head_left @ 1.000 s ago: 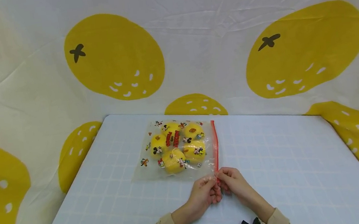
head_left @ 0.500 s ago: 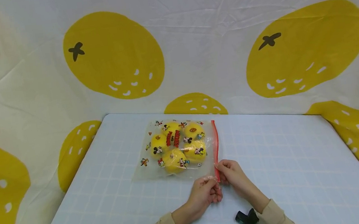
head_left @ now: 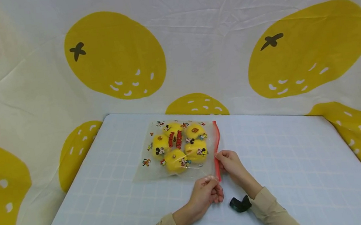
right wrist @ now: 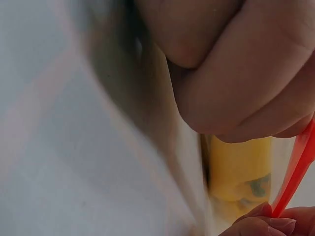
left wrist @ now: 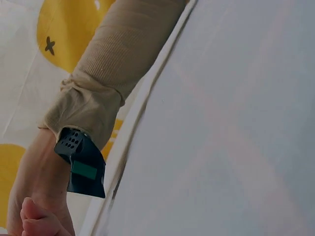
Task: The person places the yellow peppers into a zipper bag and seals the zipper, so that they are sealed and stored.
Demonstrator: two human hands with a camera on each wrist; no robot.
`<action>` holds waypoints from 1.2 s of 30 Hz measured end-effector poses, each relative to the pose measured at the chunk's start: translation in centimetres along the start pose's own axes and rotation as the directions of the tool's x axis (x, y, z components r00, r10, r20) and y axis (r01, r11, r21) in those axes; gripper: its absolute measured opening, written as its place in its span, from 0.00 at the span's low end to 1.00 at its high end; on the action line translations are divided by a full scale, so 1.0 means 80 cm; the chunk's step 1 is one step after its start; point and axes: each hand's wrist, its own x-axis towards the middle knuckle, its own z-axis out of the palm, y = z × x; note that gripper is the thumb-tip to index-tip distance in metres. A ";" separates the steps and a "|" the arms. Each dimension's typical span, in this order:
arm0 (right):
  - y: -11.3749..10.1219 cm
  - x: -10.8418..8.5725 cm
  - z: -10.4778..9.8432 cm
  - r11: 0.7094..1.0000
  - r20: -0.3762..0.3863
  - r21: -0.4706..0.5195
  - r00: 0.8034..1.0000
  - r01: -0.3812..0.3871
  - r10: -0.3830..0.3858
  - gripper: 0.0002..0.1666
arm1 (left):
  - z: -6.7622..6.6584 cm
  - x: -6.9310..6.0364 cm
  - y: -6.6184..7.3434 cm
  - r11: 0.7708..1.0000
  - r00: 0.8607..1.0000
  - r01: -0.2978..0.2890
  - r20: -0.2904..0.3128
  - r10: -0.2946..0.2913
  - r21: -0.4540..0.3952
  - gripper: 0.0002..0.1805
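Observation:
A clear zip bag (head_left: 153,169) printed with cartoon figures lies flat, its red zip strip (head_left: 217,138) along the right side. Several yellow round things (head_left: 176,161) show through the plastic. At the bag's near right corner, my left hand (head_left: 204,193) pinches the end of the strip. Farther up, my right hand (head_left: 231,164) pinches the strip between thumb and forefinger. In the right wrist view, the curled fingers of the right hand (right wrist: 246,73) stand above the red strip (right wrist: 298,169), whose lower end meets the other hand's fingertips. The left wrist view catches mostly a sleeve (left wrist: 123,44).
The bag rests on a table with a pale checked cloth (head_left: 290,163). Behind it hangs a white curtain (head_left: 203,50) with large yellow fruit prints. Dark wrist mounts (head_left: 240,204) sit at both cuffs, close over the cloth.
My right hand has slid along the red strip, away from the near corner toward the far side. The left hand has kept its place at the corner.

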 end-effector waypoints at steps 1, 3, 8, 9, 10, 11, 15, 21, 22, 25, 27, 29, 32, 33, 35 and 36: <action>0.000 0.001 0.001 1.000 -0.015 0.007 1.000 -0.004 0.004 0.16 | 0.000 -0.001 0.000 1.000 1.000 -0.008 0.006 0.008 -0.003 0.09; -0.001 0.004 0.005 1.000 -0.036 0.027 0.999 -0.009 0.010 0.17 | -0.001 -0.004 0.002 1.000 0.999 -0.027 0.018 0.027 -0.005 0.08; -0.007 0.011 0.010 0.998 -0.049 0.060 0.999 -0.010 0.013 0.17 | -0.004 -0.007 0.005 0.999 0.998 -0.051 0.022 0.052 -0.007 0.10; -0.008 0.013 0.011 0.998 -0.050 0.066 0.999 -0.010 0.014 0.17 | -0.005 -0.007 0.005 0.999 0.998 -0.053 0.022 0.053 -0.007 0.11; -0.008 0.014 0.011 0.997 -0.054 0.071 0.998 -0.011 0.015 0.17 | -0.005 -0.007 0.005 0.999 0.998 -0.052 0.024 0.053 -0.008 0.11; -0.008 0.016 0.011 0.997 -0.059 0.079 0.998 -0.011 0.016 0.17 | -0.005 -0.007 0.005 0.999 0.998 -0.052 0.026 0.052 -0.005 0.10; -0.008 0.017 0.010 0.994 -0.075 0.105 0.997 -0.015 0.023 0.16 | -0.005 -0.007 0.004 0.999 0.998 -0.045 0.036 0.046 -0.006 0.10; -0.009 0.014 0.004 0.989 -0.026 0.145 0.999 -0.028 0.032 0.15 | -0.002 -0.007 0.005 0.998 0.998 0.032 0.063 -0.028 -0.051 0.11; -0.009 0.013 0.003 0.989 -0.015 0.144 0.999 -0.030 0.033 0.14 | -0.001 -0.006 0.006 0.996 0.996 0.063 0.068 -0.059 -0.063 0.11; -0.010 0.010 0.000 0.990 0.013 0.140 0.999 -0.031 0.030 0.13 | 0.001 0.000 0.008 0.986 0.989 0.138 0.075 -0.131 -0.097 0.13; -0.010 0.009 -0.001 0.990 0.022 0.136 0.999 -0.034 0.031 0.13 | 0.002 0.007 0.007 0.985 0.989 0.137 0.073 -0.130 -0.105 0.15; -0.009 0.008 -0.001 0.989 0.024 0.141 0.999 -0.037 0.034 0.13 | 0.004 0.012 0.004 0.990 0.993 0.102 0.066 -0.096 -0.097 0.16; -0.008 0.011 0.002 0.988 0.001 0.151 0.999 -0.042 0.043 0.14 | 0.005 0.015 0.001 0.998 0.998 0.031 0.048 -0.028 -0.054 0.17; -0.008 0.012 0.003 0.987 -0.011 0.155 0.999 -0.044 0.046 0.15 | 0.005 0.015 0.000 0.999 0.999 0.012 0.042 -0.011 -0.039 0.17; -0.009 0.018 0.002 0.987 -0.034 0.157 0.998 -0.040 0.046 0.15 | 0.007 0.012 0.000 1.000 0.999 -0.014 0.028 0.015 -0.008 0.16; -0.010 0.021 0.001 0.987 -0.048 0.155 0.998 -0.036 0.044 0.15 | 0.008 0.011 0.000 1.000 0.999 -0.025 0.023 0.025 0.012 0.16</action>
